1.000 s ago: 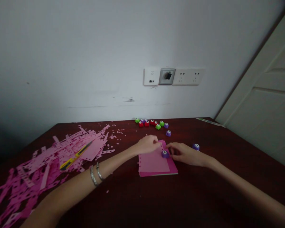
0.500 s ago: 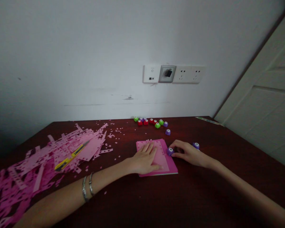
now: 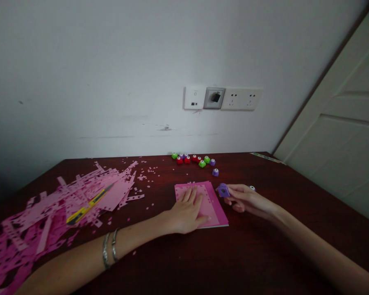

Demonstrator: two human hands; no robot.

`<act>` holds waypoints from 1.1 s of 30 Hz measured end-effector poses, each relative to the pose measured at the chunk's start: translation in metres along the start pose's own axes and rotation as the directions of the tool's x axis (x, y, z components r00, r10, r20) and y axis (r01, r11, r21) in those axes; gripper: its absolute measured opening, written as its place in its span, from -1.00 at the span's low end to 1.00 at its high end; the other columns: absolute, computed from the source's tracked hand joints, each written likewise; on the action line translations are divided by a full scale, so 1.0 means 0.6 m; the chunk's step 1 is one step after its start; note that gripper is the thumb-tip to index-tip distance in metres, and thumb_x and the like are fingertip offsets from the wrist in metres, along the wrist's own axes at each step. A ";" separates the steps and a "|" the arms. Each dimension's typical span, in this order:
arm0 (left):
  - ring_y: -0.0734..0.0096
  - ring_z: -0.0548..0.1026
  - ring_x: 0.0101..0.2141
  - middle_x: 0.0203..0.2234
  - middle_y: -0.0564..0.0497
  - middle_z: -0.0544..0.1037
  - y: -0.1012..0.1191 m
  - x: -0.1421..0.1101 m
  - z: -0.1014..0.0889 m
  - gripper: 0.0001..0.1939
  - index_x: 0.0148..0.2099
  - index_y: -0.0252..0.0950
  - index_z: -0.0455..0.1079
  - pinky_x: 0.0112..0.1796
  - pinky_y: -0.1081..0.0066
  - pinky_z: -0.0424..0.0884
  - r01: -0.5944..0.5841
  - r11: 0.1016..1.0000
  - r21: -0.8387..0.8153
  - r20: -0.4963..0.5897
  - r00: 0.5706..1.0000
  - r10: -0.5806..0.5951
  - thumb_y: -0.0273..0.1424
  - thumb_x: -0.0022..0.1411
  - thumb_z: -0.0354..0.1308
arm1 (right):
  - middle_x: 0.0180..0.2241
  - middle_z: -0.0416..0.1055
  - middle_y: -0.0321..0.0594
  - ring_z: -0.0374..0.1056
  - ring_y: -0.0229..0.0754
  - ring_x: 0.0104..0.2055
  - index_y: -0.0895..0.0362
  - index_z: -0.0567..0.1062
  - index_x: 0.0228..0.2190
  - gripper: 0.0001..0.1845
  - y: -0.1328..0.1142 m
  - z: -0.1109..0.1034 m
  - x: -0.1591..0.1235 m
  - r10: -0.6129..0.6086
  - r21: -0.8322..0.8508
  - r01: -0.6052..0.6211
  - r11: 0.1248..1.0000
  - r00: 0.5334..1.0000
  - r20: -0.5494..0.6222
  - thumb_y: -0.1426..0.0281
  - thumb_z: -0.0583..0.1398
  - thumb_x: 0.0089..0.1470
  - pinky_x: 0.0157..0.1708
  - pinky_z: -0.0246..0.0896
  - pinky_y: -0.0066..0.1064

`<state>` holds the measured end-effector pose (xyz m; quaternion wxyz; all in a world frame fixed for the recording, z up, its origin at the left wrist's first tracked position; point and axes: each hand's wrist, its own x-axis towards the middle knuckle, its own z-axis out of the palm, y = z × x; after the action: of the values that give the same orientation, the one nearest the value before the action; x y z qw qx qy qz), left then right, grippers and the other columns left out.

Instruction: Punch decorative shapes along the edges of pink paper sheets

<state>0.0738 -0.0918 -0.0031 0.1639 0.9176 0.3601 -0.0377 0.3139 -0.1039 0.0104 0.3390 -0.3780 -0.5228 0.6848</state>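
My left hand (image 3: 186, 211) lies flat, fingers stretched, on a light pink sheet (image 3: 209, 208) with small punched holes near its edges. Under that sheet are darker pink sheets (image 3: 220, 214). Beside their right edge, my right hand (image 3: 244, 199) grips a small purple craft punch (image 3: 223, 190) between thumb and fingers, its underside turned towards me. Behind the right hand another punch (image 3: 252, 188) shows only in part. One purple punch (image 3: 215, 172) stands alone beyond the sheets.
Several red, green and purple punches (image 3: 194, 158) stand along the wall. At left, a heap of pink paper strips (image 3: 46, 213) carries a yellow utility knife (image 3: 87, 208). Tiny paper cut-outs (image 3: 143, 177) are scattered nearby. A patterned strip (image 3: 268, 158) lies at the back right; wall sockets (image 3: 241, 99) are above.
My right hand has turned the purple punch over and lifted it slightly, so its underside shows. My left hand stays flat on the sheet. The view has shifted a little.
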 end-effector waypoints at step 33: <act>0.40 0.48 -0.31 -0.31 -0.02 0.56 -0.006 0.012 -0.047 -0.76 -0.18 -0.34 0.45 -0.21 0.38 0.38 -0.325 0.787 -0.524 -0.507 0.862 0.018 -0.41 0.07 0.13 | -0.26 0.41 -0.18 0.31 -0.21 -0.31 0.09 0.46 -0.24 -0.71 -0.020 0.059 0.028 -0.362 -0.696 0.195 0.691 0.927 -0.099 0.21 0.18 0.00 -0.37 0.26 -0.37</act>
<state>0.0756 -0.0754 0.0214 0.3514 0.8295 0.2944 0.3189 0.2758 -0.1030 0.0255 0.3369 -0.4665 -0.7438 0.3400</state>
